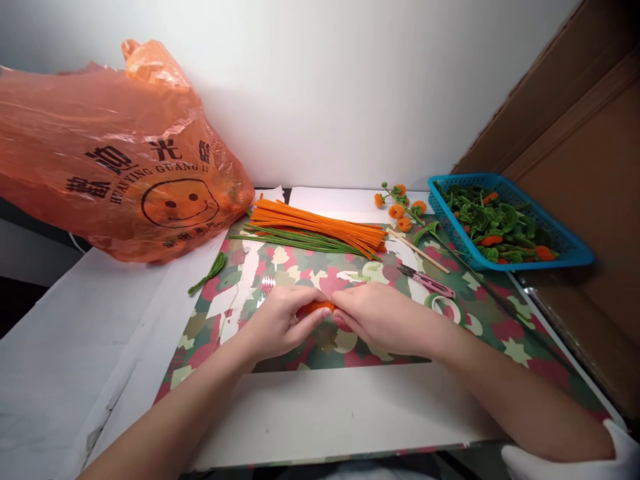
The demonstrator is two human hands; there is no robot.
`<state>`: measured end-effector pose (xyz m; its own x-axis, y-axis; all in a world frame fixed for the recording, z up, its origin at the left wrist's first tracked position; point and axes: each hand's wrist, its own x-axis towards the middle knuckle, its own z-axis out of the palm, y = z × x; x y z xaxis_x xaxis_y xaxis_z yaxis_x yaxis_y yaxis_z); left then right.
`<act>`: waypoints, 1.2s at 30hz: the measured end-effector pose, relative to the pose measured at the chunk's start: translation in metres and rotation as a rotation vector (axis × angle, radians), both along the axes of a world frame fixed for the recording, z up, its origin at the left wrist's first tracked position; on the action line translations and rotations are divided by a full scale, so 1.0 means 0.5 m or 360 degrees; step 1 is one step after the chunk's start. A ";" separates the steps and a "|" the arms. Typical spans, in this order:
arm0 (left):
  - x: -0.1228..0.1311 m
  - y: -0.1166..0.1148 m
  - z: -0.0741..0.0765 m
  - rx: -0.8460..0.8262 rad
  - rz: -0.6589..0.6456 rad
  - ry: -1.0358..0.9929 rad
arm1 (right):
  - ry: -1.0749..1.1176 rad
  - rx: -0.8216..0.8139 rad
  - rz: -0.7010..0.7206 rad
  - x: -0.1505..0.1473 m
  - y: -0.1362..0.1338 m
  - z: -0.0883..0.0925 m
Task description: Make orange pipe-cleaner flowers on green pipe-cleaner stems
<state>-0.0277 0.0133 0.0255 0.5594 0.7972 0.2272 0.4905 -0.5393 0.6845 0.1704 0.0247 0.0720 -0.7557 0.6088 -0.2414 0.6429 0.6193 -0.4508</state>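
Observation:
Over the middle of the patterned mat (320, 267), my left hand (287, 320) and my right hand (377, 317) meet at the fingertips. Between them shows a small orange fuzzy piece (316, 307), mostly covered by my fingers; it looks like pipe cleaner. Both hands are closed on it. Just beyond lie a bundle of orange pipe cleaners (320, 223) and several green pipe cleaners (305, 241). To the right of my right hand are pink-handled scissors (433, 283) and a roll of green tape (447, 308).
A blue basket (515, 265) with green and orange fuzzy pieces stands at the right, by cardboard (575, 147). An orange flower stem (400, 210) and a wooden stick (420, 252) lie nearby. An orange plastic bag (115, 167) fills the left; a green leaf piece (207, 275) lies below it.

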 end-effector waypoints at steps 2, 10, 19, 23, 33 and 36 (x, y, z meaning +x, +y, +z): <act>0.001 0.000 -0.001 0.0001 0.0009 -0.0024 | -0.0052 0.0055 0.0004 -0.005 -0.003 -0.002; 0.012 0.001 -0.014 0.0016 0.0162 0.0092 | -0.0024 -0.0089 -0.0167 0.030 0.024 0.012; 0.013 -0.003 -0.015 0.0025 0.0249 -0.0019 | -0.0080 -0.0157 -0.0207 0.089 0.057 0.037; 0.013 0.001 0.000 -0.0650 0.0130 -0.0092 | -0.0015 -0.0093 -0.0214 0.082 0.053 0.037; 0.013 0.000 -0.010 -0.0935 0.0110 -0.0128 | 0.0011 -0.0144 -0.0140 0.071 0.045 0.042; 0.015 -0.001 -0.015 -0.0892 0.0128 -0.0160 | 0.0002 -0.0078 -0.0191 0.066 0.043 0.038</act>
